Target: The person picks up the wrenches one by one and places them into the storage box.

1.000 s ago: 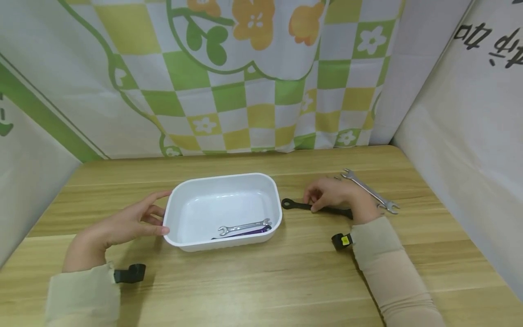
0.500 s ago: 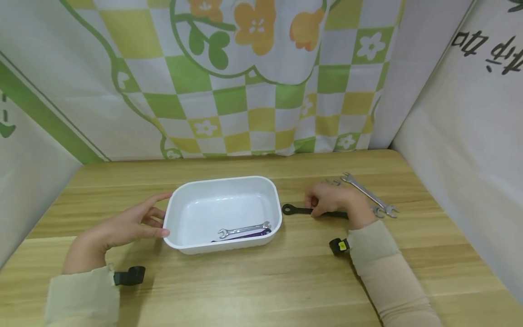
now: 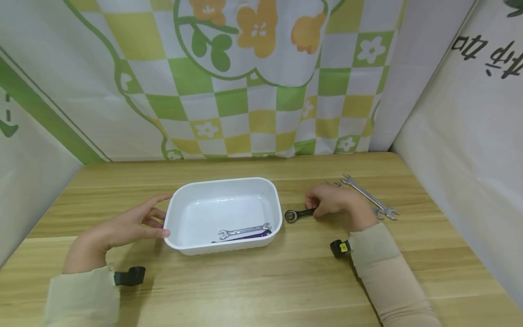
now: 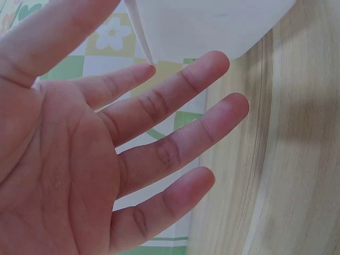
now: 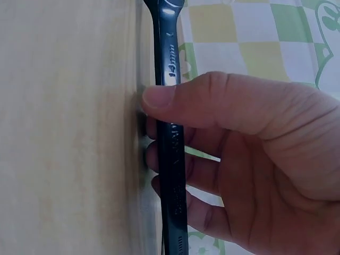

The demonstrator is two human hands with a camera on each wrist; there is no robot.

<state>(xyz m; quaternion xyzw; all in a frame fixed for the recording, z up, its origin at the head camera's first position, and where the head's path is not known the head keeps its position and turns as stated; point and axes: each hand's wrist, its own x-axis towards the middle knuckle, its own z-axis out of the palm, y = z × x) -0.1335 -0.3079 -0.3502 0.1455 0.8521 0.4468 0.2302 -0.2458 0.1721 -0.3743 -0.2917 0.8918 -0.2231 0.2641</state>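
My right hand [image 3: 333,200] pinches a black ratchet wrench [image 3: 301,213] near the tabletop, its ring end sticking out left toward the tub. In the right wrist view the thumb lies across the wrench shaft [image 5: 171,154], which is marked 14mm, with curled fingers behind it. A white plastic tub [image 3: 222,180] stands left of it, holding a silver open-end wrench [image 3: 244,231] and a purple wrench [image 3: 247,236]. My left hand [image 3: 126,222] touches the tub's left end with thumb and a fingertip. In the left wrist view its fingers [image 4: 183,146] are spread and nearly straight.
Beyond my right hand lies a silver double open-end wrench [image 3: 369,196] with other silver wrench ends [image 3: 379,214] partly hidden beside it. A checkered curtain [image 3: 261,113] hangs along the back edge of the wooden table [image 3: 261,286]. White walls flank both sides.
The black wrench has turned in my right hand, so its ring now faces up, and the ring end sits slightly nearer the front. My left hand and the tub hold their place.
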